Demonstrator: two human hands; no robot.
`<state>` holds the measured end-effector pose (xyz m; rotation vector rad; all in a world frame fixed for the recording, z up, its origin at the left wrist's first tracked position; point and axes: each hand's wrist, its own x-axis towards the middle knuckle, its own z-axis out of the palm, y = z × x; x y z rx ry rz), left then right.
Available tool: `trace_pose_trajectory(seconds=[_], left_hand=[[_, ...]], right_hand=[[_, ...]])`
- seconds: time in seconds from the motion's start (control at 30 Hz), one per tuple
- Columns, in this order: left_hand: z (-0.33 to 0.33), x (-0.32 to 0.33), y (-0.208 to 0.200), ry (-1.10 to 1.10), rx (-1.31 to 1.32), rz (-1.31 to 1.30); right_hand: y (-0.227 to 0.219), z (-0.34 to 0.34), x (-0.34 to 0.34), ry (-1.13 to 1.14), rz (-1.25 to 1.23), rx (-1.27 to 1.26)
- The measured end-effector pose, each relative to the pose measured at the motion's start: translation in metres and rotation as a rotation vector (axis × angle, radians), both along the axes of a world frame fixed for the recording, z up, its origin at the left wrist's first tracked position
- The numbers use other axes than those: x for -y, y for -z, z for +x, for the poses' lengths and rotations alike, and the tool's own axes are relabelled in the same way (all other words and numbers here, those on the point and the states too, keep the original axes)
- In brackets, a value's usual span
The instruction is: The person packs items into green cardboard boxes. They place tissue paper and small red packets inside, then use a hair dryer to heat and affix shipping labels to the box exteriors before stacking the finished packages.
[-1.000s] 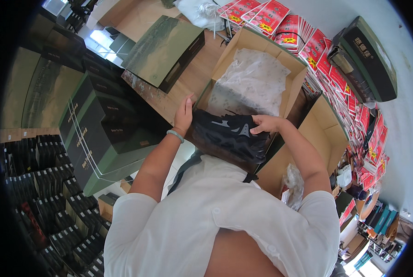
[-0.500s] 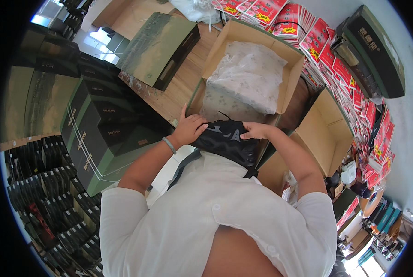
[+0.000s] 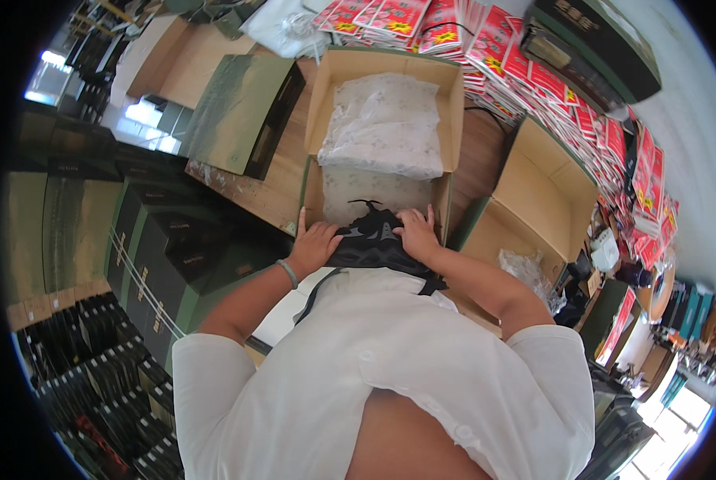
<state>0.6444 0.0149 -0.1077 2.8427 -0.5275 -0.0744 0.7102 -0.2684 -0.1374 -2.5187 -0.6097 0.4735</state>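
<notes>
A black shoe (image 3: pixel 371 246) with grey trim and a loose black lace lies close against my front, at the near end of an open shoe box (image 3: pixel 451 120). My left hand (image 3: pixel 315 243) holds its left side, with the index finger pointing up along the box wall. On the other side, my right hand (image 3: pixel 416 235) grips the shoe near the laces, its index finger also raised. White patterned tissue paper (image 3: pixel 386 120) covers the raised far part of the box and its bottom. The shoe's near underside is hidden by my shirt.
A closed green shoe box (image 3: pixel 234 112) stands on the wooden table (image 3: pixel 246 196) to the left. Another open box (image 3: pixel 546 176) with crumpled plastic is at the right. Stacked red leaflets (image 3: pixel 486 48) line the back. Dark boxes (image 3: pixel 190 232) are piled at left.
My view has turned, so the open box now sits squarely ahead of me. The shoe has come in line with the box's near end, and both hands still grip it.
</notes>
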Motion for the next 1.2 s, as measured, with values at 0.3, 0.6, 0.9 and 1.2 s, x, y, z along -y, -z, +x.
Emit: trace_pose_trajectory(seconds=[0.3,0.6,0.9,1.2], left_hand=[[0.005,-0.001,-0.001,0.042,-0.05,0.008],[-0.012,0.112,-0.049,0.124,-0.098,-0.388],[0.011,0.25,-0.077,0.491,-0.494,-0.597],[-0.005,0.385,0.019,0.04,-1.495,-0.471]], right_hand=[[-0.045,-0.038,-0.002,0.356,0.198,0.459],[-0.111,-0.148,0.217,1.288,-0.418,0.694],[-0.083,-0.187,0.283,1.232,0.078,0.405],[-0.094,-0.162,0.276,1.34,0.749,0.255]])
